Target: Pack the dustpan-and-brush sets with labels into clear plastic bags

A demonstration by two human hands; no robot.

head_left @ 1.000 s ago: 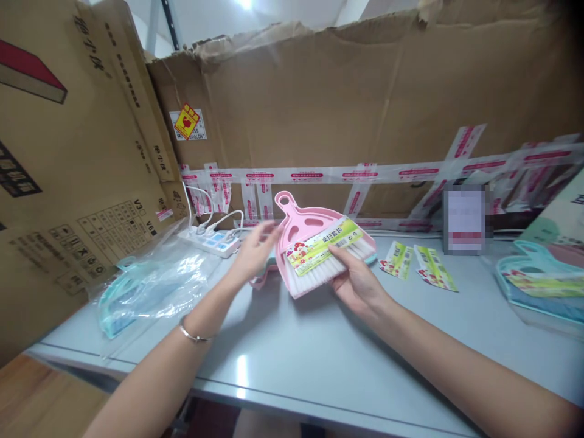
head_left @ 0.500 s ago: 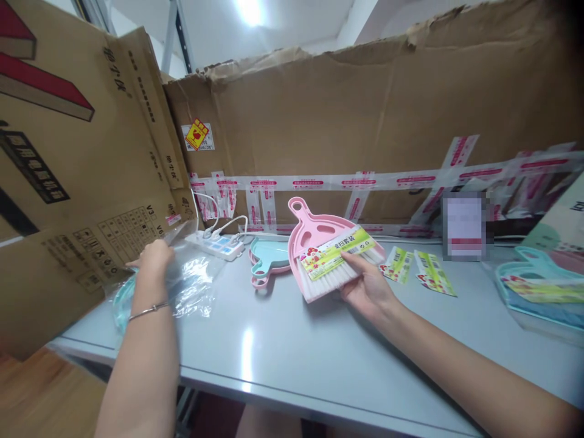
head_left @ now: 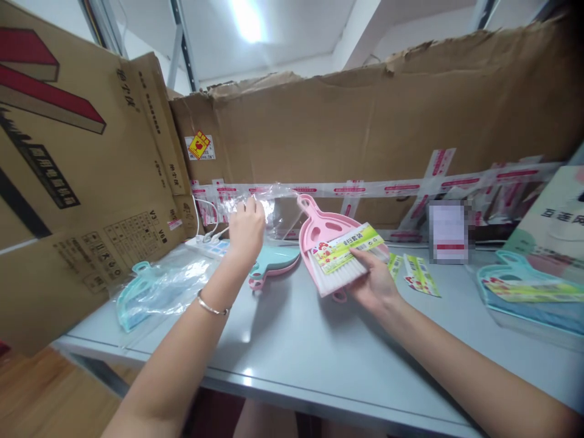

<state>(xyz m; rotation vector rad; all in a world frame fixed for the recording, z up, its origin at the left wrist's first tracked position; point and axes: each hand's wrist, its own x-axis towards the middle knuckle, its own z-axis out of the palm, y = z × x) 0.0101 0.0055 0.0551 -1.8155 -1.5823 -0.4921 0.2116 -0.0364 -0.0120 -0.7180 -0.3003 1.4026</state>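
Note:
In my right hand is a pink dustpan, tilted up above the table. A white-bristled brush with a green and white printed card lies across its front, under my thumb. My left hand, a bracelet at its wrist, pinches a thin clear plastic bag that stretches toward the pink dustpan's handle. Below it, a teal dustpan lies over a pink one on the table, partly behind my left arm. At the left, another teal dustpan sits under clear plastic.
Printed cards lie right of my right hand. A bagged teal dustpan set stands at the right edge. A power strip with white cables is at the back. Cardboard boxes wall the grey table at back and left.
My left hand has moved right from the bagged teal dustpan and now lifts a clear bag beside the pink one. My right hand keeps its hold. The view has shifted slightly.

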